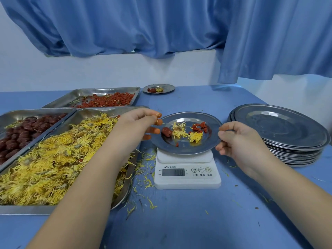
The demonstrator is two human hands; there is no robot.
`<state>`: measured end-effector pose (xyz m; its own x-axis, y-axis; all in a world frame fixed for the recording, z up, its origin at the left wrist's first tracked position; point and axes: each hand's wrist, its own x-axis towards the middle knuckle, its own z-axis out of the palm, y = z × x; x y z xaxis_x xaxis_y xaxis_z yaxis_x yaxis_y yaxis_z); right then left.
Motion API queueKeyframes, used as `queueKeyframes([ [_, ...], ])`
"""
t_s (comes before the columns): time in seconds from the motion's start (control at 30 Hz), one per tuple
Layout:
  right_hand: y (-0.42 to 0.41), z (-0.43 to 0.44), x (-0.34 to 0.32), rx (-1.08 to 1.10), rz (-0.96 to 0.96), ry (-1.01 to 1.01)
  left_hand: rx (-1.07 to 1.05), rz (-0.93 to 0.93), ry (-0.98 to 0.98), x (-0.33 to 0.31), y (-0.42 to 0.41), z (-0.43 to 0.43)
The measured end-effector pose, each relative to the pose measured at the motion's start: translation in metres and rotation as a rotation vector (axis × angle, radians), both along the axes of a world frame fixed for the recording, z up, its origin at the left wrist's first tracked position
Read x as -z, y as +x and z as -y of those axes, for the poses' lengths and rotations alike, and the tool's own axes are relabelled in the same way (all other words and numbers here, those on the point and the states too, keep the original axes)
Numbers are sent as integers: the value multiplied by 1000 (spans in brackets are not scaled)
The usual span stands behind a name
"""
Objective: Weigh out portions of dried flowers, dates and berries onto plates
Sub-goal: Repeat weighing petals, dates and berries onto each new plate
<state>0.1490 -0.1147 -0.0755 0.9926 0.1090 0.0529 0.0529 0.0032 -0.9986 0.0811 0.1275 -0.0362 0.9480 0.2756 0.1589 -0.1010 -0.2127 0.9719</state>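
Note:
A small steel plate (181,147) sits on the white kitchen scale (186,174). On the plate lie a red date (166,131), two dried yellow flowers (179,131) and several red berries (199,127). My left hand (143,121) grips the plate's left rim, thumb on top and fingers below. My right hand (233,137) grips the right rim in the same way. The scale display (173,172) is lit, its digits blurred.
Three steel trays stand at the left: yellow flowers (53,164), dates (21,133) and berries (107,101). A filled small plate (158,88) sits at the back. A stack of empty plates (280,132) stands at the right. Loose petals (145,177) litter the blue table.

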Motion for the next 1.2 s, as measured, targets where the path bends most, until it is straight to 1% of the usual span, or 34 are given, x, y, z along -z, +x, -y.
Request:
queueKeyframes([
  [0.13, 1, -1, 0, 37, 26, 25, -26, -2, -89, -1, 0, -1],
  [0.27, 6, -8, -8, 65, 20, 100, -46, 5, -169, -1, 0, 1],
  [0.4, 22, -25, -21, 91, -5, 157, -69, 23, -305, -2, 1, 0],
  [0.63, 74, -72, -34, 139, -73, 84, -144, 41, -630, -4, 4, -7],
  [0.87, 131, -116, -27, 231, -157, 37, -173, 26, -905, -10, 0, -16],
  [0.97, 152, -132, -22, 240, -209, 51, -153, 3, -980, -9, 0, -19],
  [1.2, 183, -162, -21, 274, -253, 27, -121, -25, -1097, -7, 1, -24],
])
